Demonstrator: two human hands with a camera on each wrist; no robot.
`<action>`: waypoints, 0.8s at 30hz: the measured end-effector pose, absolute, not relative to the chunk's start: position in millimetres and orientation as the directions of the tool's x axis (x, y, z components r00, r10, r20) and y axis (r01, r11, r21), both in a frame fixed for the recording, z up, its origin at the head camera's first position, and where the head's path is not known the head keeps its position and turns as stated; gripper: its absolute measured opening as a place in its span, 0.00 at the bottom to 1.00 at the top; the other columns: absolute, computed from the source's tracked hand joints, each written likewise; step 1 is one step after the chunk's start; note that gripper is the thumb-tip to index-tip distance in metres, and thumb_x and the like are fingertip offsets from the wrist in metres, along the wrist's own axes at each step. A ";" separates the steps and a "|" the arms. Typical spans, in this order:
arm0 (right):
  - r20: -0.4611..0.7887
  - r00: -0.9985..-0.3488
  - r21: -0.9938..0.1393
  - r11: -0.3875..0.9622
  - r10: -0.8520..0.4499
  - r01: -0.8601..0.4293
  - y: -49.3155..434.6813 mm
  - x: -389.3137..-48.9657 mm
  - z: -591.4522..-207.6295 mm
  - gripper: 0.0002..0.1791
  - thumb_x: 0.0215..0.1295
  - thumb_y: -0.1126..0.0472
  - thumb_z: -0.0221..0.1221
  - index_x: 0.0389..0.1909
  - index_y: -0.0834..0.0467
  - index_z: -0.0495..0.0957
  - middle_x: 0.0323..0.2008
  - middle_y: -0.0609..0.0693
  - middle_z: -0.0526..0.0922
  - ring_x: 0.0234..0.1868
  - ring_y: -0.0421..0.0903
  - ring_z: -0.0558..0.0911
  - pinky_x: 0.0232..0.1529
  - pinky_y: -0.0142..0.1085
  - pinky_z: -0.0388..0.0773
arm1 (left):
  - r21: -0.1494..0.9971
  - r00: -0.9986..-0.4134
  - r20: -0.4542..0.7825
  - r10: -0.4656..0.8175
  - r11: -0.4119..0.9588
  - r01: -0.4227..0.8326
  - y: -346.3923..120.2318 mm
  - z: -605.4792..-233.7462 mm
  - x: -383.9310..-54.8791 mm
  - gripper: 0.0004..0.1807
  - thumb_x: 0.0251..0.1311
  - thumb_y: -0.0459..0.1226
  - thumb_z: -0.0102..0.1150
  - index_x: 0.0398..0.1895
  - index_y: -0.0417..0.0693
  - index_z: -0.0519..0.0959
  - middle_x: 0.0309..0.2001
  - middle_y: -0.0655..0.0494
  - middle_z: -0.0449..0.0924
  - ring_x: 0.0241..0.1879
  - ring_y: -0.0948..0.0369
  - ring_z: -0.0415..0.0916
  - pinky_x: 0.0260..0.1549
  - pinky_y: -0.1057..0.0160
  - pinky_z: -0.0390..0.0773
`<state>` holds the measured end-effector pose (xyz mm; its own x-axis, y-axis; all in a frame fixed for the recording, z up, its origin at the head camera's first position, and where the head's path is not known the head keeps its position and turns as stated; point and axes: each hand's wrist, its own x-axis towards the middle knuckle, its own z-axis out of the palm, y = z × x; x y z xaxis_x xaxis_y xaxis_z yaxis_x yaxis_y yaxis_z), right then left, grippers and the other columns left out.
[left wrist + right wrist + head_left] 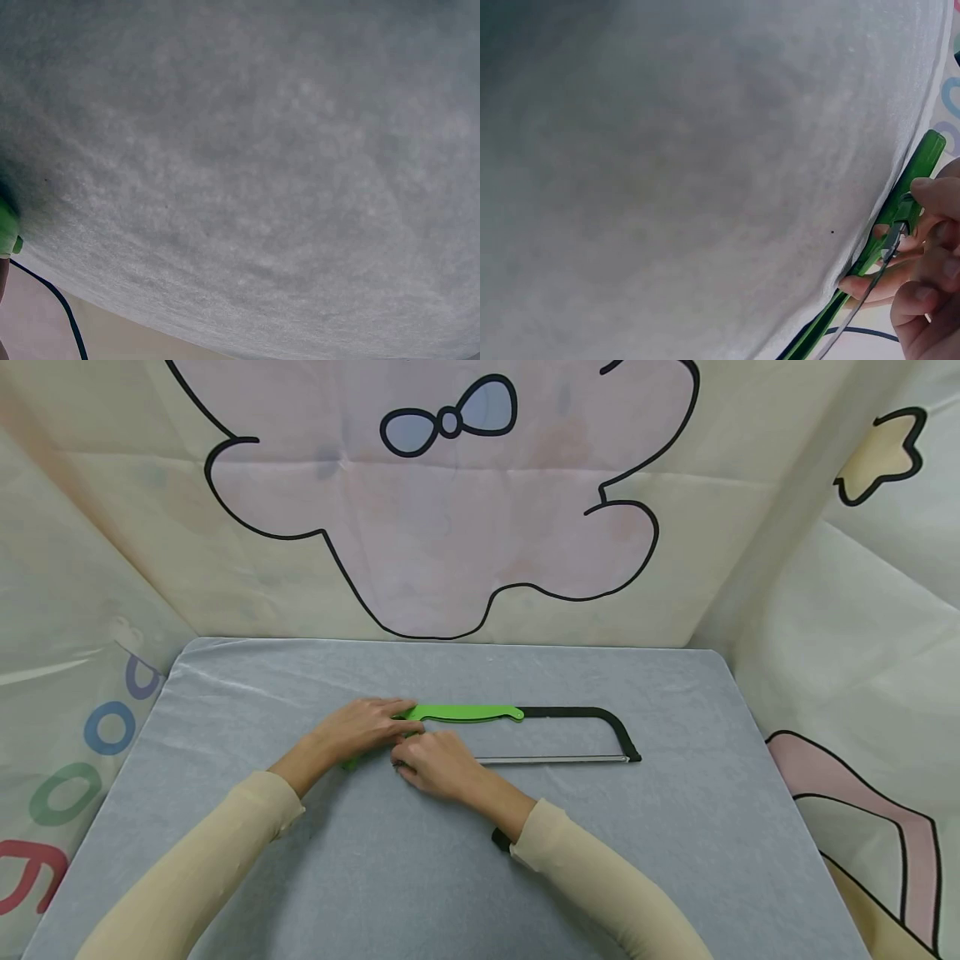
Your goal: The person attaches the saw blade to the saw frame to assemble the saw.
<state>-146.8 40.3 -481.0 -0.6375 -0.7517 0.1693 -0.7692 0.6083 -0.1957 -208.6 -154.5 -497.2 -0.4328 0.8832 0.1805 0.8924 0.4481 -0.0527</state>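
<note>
A hacksaw with a bright green handle [465, 713], black bowed frame [617, 727] and thin straight blade [555, 760] lies across the cloth. My left hand [367, 725] grips its handle end, two fingers reaching over the green part. Just right of it, my right hand [438, 766] has curled fingers at the blade's handle-side end. In the right wrist view, fingers crowd round a metal blade fitting [892, 241] beside the green handle [907, 176]; which fingers pinch it is partly hidden. Only a green edge [7, 229] of the saw enters the left wrist view.
Grey-blue cloth [300, 893] covers the table. A small black piece [501, 839] shows beside the right sleeve cuff. Pale printed fabric walls [525, 552] stand behind the table and at both sides.
</note>
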 end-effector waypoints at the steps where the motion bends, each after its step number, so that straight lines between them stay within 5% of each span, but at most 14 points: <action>1: 0.170 -0.633 -0.200 0.603 -0.755 -0.772 40.4 -146.6 -481.0 0.03 0.67 0.58 0.64 0.33 0.48 0.85 0.30 0.40 0.84 0.26 0.36 0.79 0.24 0.29 0.73 | -0.055 -0.433 0.180 0.883 0.448 0.892 -154.6 -497.2 -208.7 0.17 0.65 0.46 0.63 0.56 0.64 0.81 0.60 0.47 0.78 0.52 0.51 0.81 0.41 0.54 0.83; 14: 0.186 -0.661 -0.246 0.617 -0.727 -0.748 42.1 -148.1 -482.9 0.09 0.68 0.51 0.63 0.40 0.52 0.85 0.35 0.43 0.86 0.31 0.37 0.82 0.31 0.29 0.77 | -0.035 -0.454 0.169 0.875 0.466 0.884 -155.0 -495.8 -207.5 0.18 0.65 0.39 0.64 0.58 0.62 0.81 0.61 0.46 0.77 0.51 0.49 0.81 0.41 0.52 0.83; 24: 0.088 -0.706 -0.189 0.684 -0.703 -0.704 40.5 -150.6 -481.1 0.11 0.69 0.48 0.62 0.33 0.50 0.83 0.22 0.41 0.78 0.20 0.37 0.74 0.22 0.32 0.71 | -0.023 -0.439 0.175 0.881 0.449 0.893 -155.9 -497.4 -210.1 0.19 0.63 0.41 0.66 0.57 0.62 0.81 0.61 0.45 0.77 0.54 0.48 0.80 0.45 0.51 0.82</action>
